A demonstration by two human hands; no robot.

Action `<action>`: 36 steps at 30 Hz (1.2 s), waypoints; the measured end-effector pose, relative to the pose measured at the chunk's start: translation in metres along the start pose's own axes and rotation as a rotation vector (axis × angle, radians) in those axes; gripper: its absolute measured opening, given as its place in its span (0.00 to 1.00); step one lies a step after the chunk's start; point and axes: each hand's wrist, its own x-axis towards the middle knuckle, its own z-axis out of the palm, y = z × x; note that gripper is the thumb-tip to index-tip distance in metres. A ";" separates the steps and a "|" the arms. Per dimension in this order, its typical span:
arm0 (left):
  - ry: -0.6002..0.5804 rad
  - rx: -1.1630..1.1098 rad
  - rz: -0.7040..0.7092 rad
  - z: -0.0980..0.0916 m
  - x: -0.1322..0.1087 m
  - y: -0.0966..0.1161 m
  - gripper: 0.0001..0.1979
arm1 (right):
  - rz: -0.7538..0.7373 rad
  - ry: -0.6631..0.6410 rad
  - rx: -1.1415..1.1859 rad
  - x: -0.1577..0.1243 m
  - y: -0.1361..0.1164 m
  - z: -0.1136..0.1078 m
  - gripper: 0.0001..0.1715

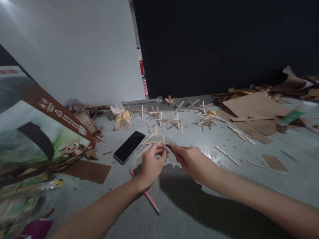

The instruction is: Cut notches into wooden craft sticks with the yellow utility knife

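My left hand (152, 162) is closed, its thumb and fingertips pinching a small wooden craft stick (163, 139) that points up and away. Close on its right, my right hand (190, 161) is closed too, with the fingers pressed together around something thin and dark that meets the stick; its kind is too small to tell. Left of the fingers, loose sticks (149, 138) lie beside a black phone (130, 146). A pink pencil (147, 194) rests partly beneath my left forearm. Beyond my hands stand several crossed-stick pieces (178, 122).
A large printed bag (62, 122) stands at the left, with brown cardboard (87, 171) by it. Cardboard sheets (254, 108) and wood scraps are piled at the right, near a green-and-white tube (297, 113). A grey panel (74, 49) and a dark panel (224, 43) rise behind.
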 end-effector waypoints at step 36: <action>-0.113 -0.331 -0.099 0.001 0.007 -0.002 0.18 | 0.315 -0.361 0.894 0.019 0.018 -0.021 0.20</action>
